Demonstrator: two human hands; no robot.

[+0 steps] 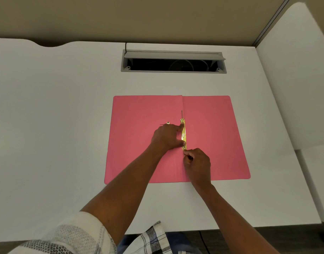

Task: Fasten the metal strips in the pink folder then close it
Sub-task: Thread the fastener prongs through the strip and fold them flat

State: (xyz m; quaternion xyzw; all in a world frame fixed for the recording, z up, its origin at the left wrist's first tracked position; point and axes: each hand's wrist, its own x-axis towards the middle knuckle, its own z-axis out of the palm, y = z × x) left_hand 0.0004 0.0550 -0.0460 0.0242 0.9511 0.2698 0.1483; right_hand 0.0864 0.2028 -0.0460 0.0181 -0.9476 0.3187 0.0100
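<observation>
Fingers of the left hand [167, 135] press together on the gold clip [183, 134] along the fold of the open pink folder [212, 136]; the right hand [198, 164] pinches the strip's near end. Bare white desk [56, 125] surrounds every folder edge.

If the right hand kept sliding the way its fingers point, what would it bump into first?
The right hand points up along the fold, so it would likely meet the near end of the gold metal strip first, and close behind it the left hand pressing on that strip.
</observation>
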